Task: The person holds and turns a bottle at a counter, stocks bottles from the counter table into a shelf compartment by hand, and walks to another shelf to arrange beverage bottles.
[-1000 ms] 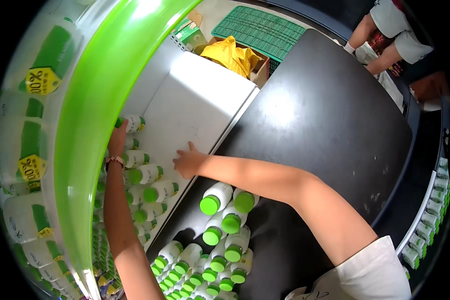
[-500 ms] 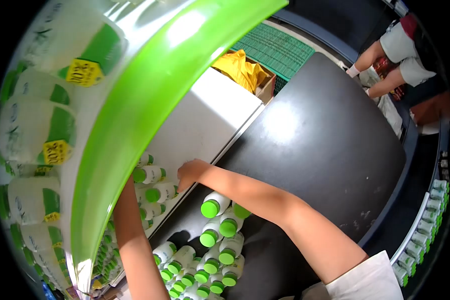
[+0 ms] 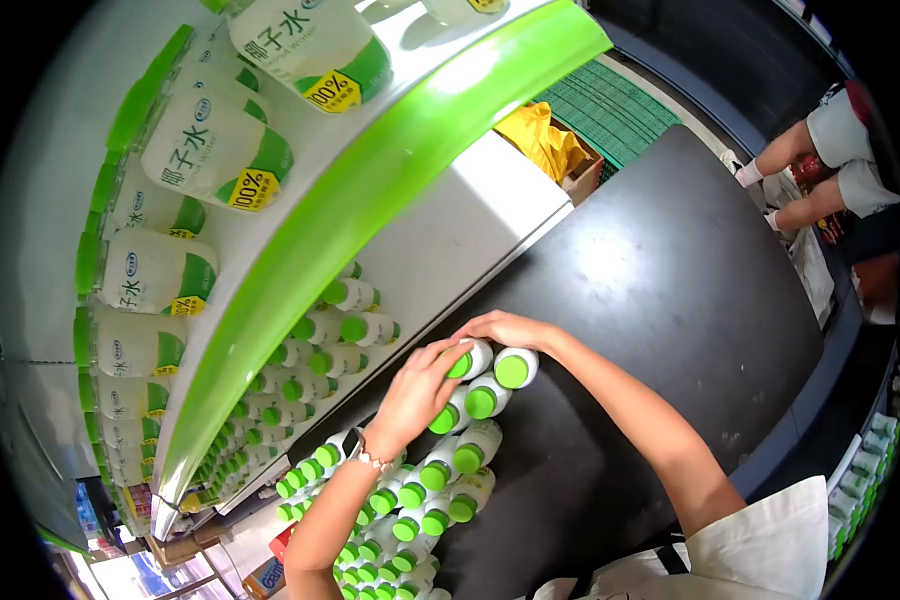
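White bottles with green caps (image 3: 467, 457) stand in a group on the black table (image 3: 660, 270). My left hand (image 3: 417, 390), with a bracelet at the wrist, has its fingers bent over a bottle (image 3: 478, 358) at the far end of the group. On the far side of the same bottle lies my right hand (image 3: 500, 327), its fingertips near those of my left hand. Both hands hold this bottle between them. Just to its right stands another bottle (image 3: 515, 370). More bottles (image 3: 368, 328) lie in rows on the white shelf (image 3: 440, 240) at the left.
A green-edged upper shelf (image 3: 370, 200) with large labelled bottles (image 3: 217, 150) curves across the left. Behind are a yellow bag (image 3: 545, 140) in a box and a green crate (image 3: 615, 105). Another person's arms (image 3: 805, 175) show at the upper right. More bottles (image 3: 865, 470) line the right edge.
My left hand has come out from under the upper shelf to the table bottles. My right hand has moved from the white shelf's edge to the same bottle. The view has shifted.
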A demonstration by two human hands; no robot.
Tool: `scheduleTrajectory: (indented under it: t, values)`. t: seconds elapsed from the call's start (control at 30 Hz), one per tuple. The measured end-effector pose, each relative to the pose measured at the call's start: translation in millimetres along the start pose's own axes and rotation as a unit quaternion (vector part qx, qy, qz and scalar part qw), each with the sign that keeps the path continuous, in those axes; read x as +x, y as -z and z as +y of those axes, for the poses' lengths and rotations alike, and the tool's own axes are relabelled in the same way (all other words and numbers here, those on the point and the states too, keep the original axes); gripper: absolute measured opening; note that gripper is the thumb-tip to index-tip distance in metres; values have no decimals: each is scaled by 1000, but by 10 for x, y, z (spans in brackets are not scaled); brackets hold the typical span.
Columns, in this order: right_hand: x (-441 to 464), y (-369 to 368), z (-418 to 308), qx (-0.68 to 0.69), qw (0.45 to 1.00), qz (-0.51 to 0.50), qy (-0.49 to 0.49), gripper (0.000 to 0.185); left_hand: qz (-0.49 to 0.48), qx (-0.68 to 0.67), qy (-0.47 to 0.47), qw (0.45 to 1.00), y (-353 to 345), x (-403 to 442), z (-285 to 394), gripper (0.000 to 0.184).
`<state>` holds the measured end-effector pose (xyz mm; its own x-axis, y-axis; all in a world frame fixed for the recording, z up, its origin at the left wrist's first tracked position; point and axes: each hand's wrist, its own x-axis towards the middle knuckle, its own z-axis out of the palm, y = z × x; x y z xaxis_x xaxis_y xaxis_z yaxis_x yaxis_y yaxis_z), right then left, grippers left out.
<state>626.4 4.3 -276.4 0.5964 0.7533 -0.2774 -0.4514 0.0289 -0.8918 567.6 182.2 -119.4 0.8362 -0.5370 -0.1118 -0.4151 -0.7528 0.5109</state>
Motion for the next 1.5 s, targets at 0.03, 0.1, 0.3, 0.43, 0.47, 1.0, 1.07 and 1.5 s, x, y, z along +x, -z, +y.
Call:
scheduleTrajectory:
  t: [0.03,0.1,0.3,0.43,0.47,1.0,1.07,1.5]
  values:
    - [8,-1,7,9,1000,-8,-4,31,-11,-2,-5,1000,-48,-1,-51,46]
    - [24,4,-13,20,1000,-6,-8,30,15,-23,58,998,18,87,-33,43]
    - [147,22,-234,40,994,98,-15,36,94,7,171,981,257,337,-248,43]
    - [640,54,-452,167,973,137,-78,33,129,22,155,979,418,720,-795,43]
    - [892,70,-410,206,963,157,-73,27,141,48,142,979,426,827,-986,41]
    - [2133,-154,-808,420,872,245,-61,21,136,38,159,977,806,1334,-2662,45]
    - [2126,-188,-719,436,866,241,-43,23,111,-92,182,973,827,1318,-2501,44]
    - [809,395,-769,389,904,-69,163,49,238,94,221,941,577,1175,-1587,65]
